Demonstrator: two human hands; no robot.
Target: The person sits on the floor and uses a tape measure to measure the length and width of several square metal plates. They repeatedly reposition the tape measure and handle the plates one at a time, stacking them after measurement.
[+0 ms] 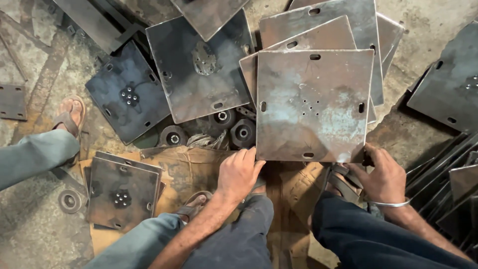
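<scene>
A square steel plate [312, 102] with edge slots and a cluster of small centre holes lies on top of a stack of similar plates [348, 30]. My left hand [239, 172] grips its near left corner, fingers curled over the edge. My right hand [383, 174], a metal bangle on its wrist, holds the near right corner. Both my knees, in dark trousers, sit just below the plate.
More plates lie at the upper left [199, 65], left [128, 92] and lower left [122, 192]. Round black discs [243, 132] sit between them. Another person's leg and sandalled foot [69, 117] are at the left. Cardboard [194, 167] covers the floor. Dark plates lean at the right [448, 84].
</scene>
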